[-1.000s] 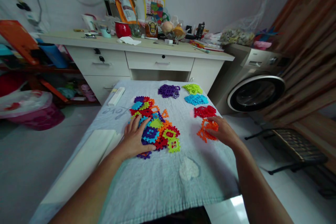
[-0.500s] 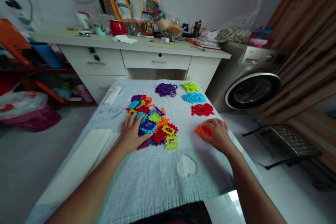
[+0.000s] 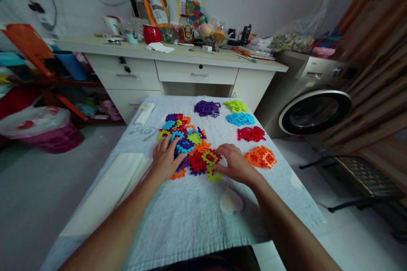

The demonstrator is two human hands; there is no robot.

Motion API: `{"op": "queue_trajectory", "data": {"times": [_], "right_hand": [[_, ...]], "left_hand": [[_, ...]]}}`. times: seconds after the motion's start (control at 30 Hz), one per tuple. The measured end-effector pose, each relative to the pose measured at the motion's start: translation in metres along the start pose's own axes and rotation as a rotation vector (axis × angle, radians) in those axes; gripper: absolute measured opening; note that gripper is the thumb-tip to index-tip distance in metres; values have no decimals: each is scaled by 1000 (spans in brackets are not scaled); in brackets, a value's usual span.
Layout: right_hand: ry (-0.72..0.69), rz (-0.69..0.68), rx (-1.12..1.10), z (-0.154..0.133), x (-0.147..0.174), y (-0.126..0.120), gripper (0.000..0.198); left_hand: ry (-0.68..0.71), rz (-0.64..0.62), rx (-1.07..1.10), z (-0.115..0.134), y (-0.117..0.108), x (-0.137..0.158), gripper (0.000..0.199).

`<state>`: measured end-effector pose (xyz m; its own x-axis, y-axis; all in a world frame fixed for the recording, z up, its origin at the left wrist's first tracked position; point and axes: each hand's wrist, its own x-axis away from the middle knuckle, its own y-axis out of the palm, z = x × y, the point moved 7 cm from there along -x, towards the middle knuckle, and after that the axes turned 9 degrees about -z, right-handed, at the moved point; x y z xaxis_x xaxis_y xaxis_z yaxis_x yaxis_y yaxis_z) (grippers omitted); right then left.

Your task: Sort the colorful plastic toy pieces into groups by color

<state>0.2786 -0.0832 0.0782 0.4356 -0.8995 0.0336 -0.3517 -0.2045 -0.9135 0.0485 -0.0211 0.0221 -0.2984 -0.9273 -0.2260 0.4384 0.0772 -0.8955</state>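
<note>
A mixed heap of plastic interlocking pieces [image 3: 197, 161] in several colours lies at the middle of the cloth-covered table [image 3: 190, 216]. On the heap's left side rests my left hand [image 3: 165, 159], fingers spread over blue and purple pieces. My right hand [image 3: 234, 161] is at the heap's right edge, fingers apart, beside a yellow-green piece [image 3: 213, 174]; no piece shows in its grasp. Sorted by colour along the right are an orange pile [image 3: 261, 156], a red pile [image 3: 251, 134], a blue pile [image 3: 240, 118] and a yellow-green pile [image 3: 235, 106]. A purple pile [image 3: 207, 108] sits at the far middle.
A long white box [image 3: 145, 114] and a folded white board [image 3: 104, 194] lie along the table's left side. Behind stands a cluttered white desk [image 3: 190, 65]. To the right are a washing machine [image 3: 313, 112] and a woven stool [image 3: 365, 173]; a pink bin [image 3: 52, 135] is left.
My right hand has moved left from the orange pile to the mixed heap's right edge. My left hand stays on the heap. The whole view has shifted slightly.
</note>
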Motion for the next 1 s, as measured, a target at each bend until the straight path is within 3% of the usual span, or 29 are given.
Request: {"op": "queue_trajectory", "data": {"times": [0.23,0.43,0.6,0.7,0.83,1.0], "right_hand": [[5,52,-59,-5,-18,14,12],[214,212,-174,32,-16,-2,22],[386,146,-76,60,-19,1,27],[362,94,50,62,-20,3,35],[266,-21,54,55,-23,11,47],[183,-91,33,48,-28,9,42]], "left_hand": [[8,2,37,0,-3,-1,55],[57,-1,64,5,-2,0,60],[65,-12,79,7,-1,2,63],[74,-14,84,8,-2,2,62],[84,-12,74,9,-2,0,62],[84,3,66,7,-2,-3,61]]}}
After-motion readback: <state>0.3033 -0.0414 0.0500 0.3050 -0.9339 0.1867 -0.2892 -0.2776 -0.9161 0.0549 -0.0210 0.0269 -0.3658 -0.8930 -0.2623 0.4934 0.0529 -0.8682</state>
